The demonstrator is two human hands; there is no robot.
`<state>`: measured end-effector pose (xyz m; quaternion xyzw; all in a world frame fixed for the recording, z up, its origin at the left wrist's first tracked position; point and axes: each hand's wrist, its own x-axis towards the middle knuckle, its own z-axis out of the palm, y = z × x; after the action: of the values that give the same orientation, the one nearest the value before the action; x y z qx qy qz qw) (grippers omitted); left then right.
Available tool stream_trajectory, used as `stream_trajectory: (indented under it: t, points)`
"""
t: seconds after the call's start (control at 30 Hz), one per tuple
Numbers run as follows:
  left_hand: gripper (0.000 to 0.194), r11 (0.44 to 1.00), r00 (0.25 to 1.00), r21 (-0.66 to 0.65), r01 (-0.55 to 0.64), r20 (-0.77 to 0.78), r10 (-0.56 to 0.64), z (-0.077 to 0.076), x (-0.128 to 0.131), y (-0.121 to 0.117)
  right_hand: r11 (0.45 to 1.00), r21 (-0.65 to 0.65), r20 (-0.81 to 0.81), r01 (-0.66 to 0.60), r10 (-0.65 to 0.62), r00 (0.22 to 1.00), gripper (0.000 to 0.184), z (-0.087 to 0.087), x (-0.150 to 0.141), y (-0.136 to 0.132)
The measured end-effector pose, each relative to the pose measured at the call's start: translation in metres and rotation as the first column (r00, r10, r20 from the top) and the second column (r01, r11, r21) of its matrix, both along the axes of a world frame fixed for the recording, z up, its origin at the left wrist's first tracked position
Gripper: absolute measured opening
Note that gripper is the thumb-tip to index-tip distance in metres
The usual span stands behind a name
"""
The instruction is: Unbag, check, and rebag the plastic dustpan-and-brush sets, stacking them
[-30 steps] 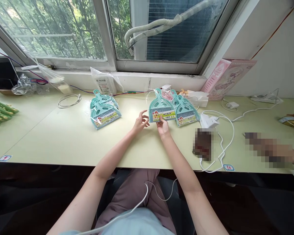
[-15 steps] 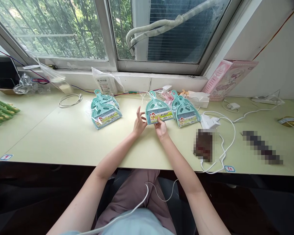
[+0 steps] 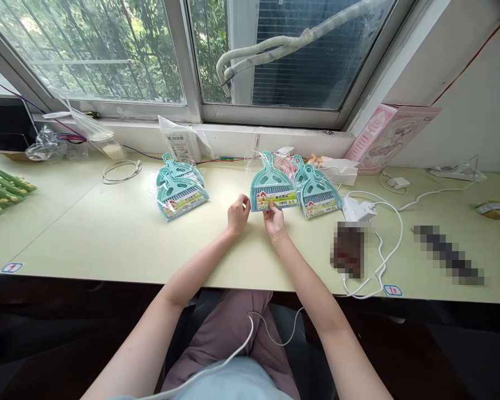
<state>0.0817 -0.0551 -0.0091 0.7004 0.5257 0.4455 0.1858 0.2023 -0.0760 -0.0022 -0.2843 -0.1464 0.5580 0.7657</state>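
A wrapped mini dustpan and brush set (image 3: pixel 270 180), mint green with a yellow label, is held up slightly tilted above the table. My right hand (image 3: pixel 275 222) grips its lower edge, the thumb lying on the label and the other fingers behind. At the set's lower left corner is my left hand (image 3: pixel 237 215), its fingers curled closed; whether they pinch the clear wrap cannot be made out. More wrapped dustpan sets (image 3: pixel 319 191) lie just to the right. Another group of sets (image 3: pixel 181 191) rests farther left.
Along the window side stand a bagged white package (image 3: pixel 182 143) and a pink box (image 3: pixel 394 136). A white charger (image 3: pixel 358 210) with looping cables and a blurred item (image 3: pixel 348 250) lie to the right. Green stalk-like items (image 3: pixel 4 191) sit at far left, near a coiled cable (image 3: pixel 120 171).
My left hand's raised fingers have curled down and closed beside the set. The held set has turned slightly more upright. Another person's fingertips at the far right edge have gone out of view.
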Motion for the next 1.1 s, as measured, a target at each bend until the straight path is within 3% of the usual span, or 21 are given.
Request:
stream_trajectory:
  t: [0.1,0.3,0.5,0.6,0.77,0.87,0.97,1.03,1.1]
  points:
    - [0.013,0.999,0.998,0.018,0.049,-0.044,-0.048,0.001,-0.001,-0.001,0.999,-0.012,-0.025,0.035,-0.035,0.999,0.034,0.001,0.003,0.001]
    - [0.028,0.996,0.980,0.074,0.051,-0.197,-0.036,0.000,0.001,-0.003,0.995,-0.021,-0.041,0.097,-0.098,0.994,0.035,0.002,0.010,0.005]
    - [0.030,0.959,0.949,0.065,0.276,-0.177,-0.261,-0.001,0.001,-0.004,0.989,-0.035,-0.024,0.143,-0.144,0.989,0.032,0.002,0.014,0.005]
    - [0.033,0.939,0.932,0.083,0.333,-0.177,-0.315,0.000,0.001,-0.006,0.989,-0.034,-0.025,0.145,-0.146,0.989,0.030,0.005,0.017,0.004]
    - [0.032,0.948,0.949,0.193,0.254,-0.240,-0.205,-0.001,-0.004,-0.010,0.997,0.021,0.041,0.079,-0.080,0.996,0.030,0.012,0.015,0.001]
    - [0.017,0.928,0.988,0.366,0.072,-0.153,-0.016,0.000,-0.009,-0.009,0.999,0.026,0.054,0.043,-0.044,0.998,0.034,0.012,0.010,-0.001]
    - [0.040,0.891,0.986,0.445,-0.088,-0.089,0.141,0.007,-0.012,-0.005,1.000,-0.012,0.051,0.005,-0.004,0.999,0.030,0.008,0.002,0.000]
    - [0.050,0.898,0.982,0.438,-0.033,-0.155,0.111,0.013,-0.012,-0.003,0.999,-0.022,0.053,-0.039,0.040,0.998,0.027,0.005,-0.002,0.000]
    - [0.048,0.911,0.971,0.406,0.078,-0.239,0.023,0.017,-0.012,-0.001,0.997,-0.014,0.069,-0.076,0.077,0.995,0.027,0.001,-0.006,0.001]
